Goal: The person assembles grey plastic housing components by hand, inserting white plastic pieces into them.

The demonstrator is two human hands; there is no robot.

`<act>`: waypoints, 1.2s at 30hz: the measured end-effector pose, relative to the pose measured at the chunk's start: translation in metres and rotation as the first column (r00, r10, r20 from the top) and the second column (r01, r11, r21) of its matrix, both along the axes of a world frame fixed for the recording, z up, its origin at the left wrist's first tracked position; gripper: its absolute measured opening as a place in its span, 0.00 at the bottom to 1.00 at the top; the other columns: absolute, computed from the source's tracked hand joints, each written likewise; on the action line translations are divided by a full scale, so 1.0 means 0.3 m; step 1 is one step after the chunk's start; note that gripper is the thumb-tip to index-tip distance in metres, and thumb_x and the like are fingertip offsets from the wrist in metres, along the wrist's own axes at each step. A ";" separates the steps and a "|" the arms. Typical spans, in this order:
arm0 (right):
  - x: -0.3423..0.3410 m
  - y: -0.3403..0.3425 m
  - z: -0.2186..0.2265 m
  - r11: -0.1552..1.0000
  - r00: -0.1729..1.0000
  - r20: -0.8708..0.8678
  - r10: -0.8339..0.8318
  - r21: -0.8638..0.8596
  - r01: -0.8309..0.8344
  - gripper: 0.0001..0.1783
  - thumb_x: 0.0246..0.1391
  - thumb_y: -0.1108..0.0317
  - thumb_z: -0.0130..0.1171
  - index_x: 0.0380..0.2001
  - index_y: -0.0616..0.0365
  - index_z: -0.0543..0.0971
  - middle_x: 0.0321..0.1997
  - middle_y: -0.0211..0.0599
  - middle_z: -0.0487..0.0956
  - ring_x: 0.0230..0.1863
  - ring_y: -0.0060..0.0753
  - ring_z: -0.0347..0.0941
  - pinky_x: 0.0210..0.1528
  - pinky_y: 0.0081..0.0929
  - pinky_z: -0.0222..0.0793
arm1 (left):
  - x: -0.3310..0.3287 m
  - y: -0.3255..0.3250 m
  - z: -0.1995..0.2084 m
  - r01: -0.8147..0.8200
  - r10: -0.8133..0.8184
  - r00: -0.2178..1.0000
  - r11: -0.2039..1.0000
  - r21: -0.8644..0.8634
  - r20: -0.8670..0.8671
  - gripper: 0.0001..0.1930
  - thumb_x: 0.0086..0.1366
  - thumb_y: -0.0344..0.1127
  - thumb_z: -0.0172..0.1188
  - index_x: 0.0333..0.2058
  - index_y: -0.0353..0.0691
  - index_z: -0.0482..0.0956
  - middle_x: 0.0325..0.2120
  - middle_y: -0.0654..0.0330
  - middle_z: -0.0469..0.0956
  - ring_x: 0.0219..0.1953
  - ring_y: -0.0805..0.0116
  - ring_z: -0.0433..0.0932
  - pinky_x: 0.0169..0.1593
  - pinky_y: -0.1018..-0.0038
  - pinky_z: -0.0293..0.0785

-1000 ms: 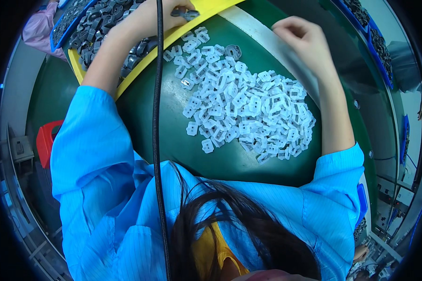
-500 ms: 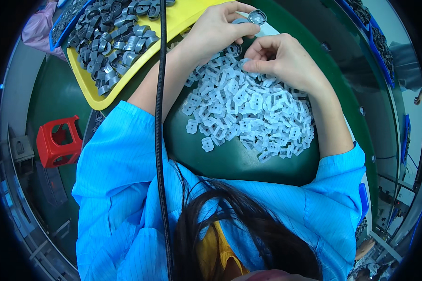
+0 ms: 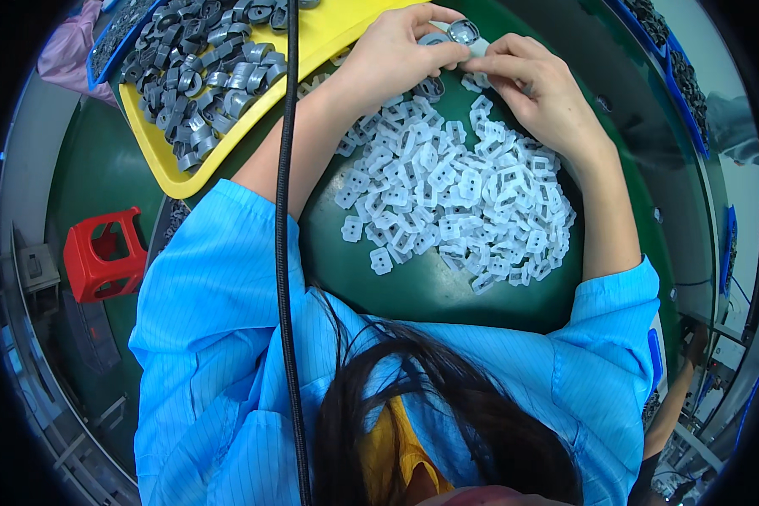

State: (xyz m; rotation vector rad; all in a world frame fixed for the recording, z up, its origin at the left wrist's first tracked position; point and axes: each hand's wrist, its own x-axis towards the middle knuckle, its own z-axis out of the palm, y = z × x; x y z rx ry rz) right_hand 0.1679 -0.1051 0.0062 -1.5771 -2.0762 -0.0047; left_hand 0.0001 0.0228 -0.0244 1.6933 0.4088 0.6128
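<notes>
hands close together past the white pieces point(image 3: 443, 175)
i see the left hand point(image 3: 394, 56) gripping a grey part point(image 3: 463, 32); the right hand point(image 3: 546, 94) narrows its fingertips beside it, on what i can't tell. the pieces lie heaped on the green table point(image 3: 367, 288).

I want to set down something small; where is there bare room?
Bare: the green table between white pile and blue coat; also the yellow tray between its grey parts and the left hand. Crowded: the pile itself, the tray's grey-filled side, and where left and right hand meet.
</notes>
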 end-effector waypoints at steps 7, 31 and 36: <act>0.009 -0.006 0.000 0.999 1.000 0.013 -0.012 -0.033 0.013 0.12 0.47 0.77 0.60 0.37 0.59 0.82 0.33 0.40 0.78 0.33 0.43 0.76 0.38 0.33 0.72 | 0.009 -0.014 0.025 0.002 -0.010 0.999 0.981 -0.192 -0.037 0.17 0.61 0.28 0.59 0.48 0.33 0.72 0.29 0.65 0.76 0.29 0.80 0.72 0.34 0.84 0.67; -0.030 0.024 -0.012 0.951 0.717 -0.651 -0.249 -0.023 0.309 0.13 0.50 0.63 0.67 0.37 0.59 0.83 0.30 0.27 0.80 0.32 0.15 0.72 0.35 0.15 0.66 | 0.028 -0.121 0.022 -0.281 0.229 0.957 0.890 0.360 0.179 0.17 0.58 0.29 0.63 0.46 0.35 0.72 0.30 0.61 0.81 0.26 0.80 0.76 0.28 0.83 0.70; 0.017 0.006 0.013 0.969 0.455 -0.868 -0.200 -0.245 -0.042 0.14 0.50 0.64 0.66 0.39 0.59 0.82 0.34 0.30 0.82 0.37 0.18 0.75 0.36 0.19 0.69 | 0.010 -0.139 0.061 -0.226 0.216 0.973 0.808 0.545 0.084 0.17 0.57 0.30 0.65 0.45 0.38 0.73 0.28 0.64 0.81 0.22 0.81 0.70 0.25 0.82 0.65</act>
